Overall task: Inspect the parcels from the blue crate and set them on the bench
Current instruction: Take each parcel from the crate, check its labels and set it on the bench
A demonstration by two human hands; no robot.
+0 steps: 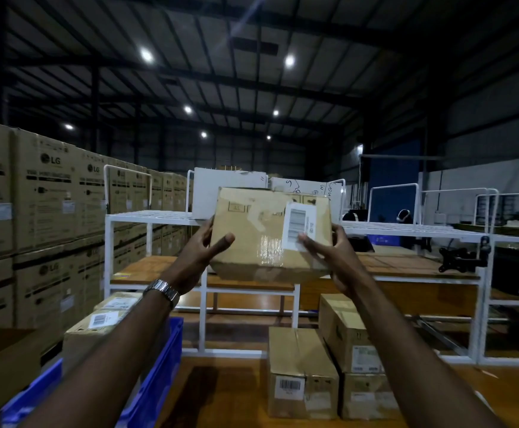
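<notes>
I hold a brown cardboard parcel [261, 236] up in front of me, at about chest height, tilted so its taped face and white barcode label face me. My left hand [202, 251] grips its left edge, thumb on the front. My right hand [329, 251] grips its right edge, thumb across the label's lower corner. The blue crate [159, 366] sits at the lower left with cardboard parcels [100, 325] in it, partly hidden by my left forearm. On the wooden bench [221, 396] below lie three parcels: one flat [301, 372], and one [344, 332] resting on another [366, 396].
A white metal rack [202, 291] with wooden shelves stands just beyond the bench, with white boards [227, 186] on its top shelf. Tall stacks of large LG cartons [45, 211] fill the left side. More white racks [483, 236] extend to the right.
</notes>
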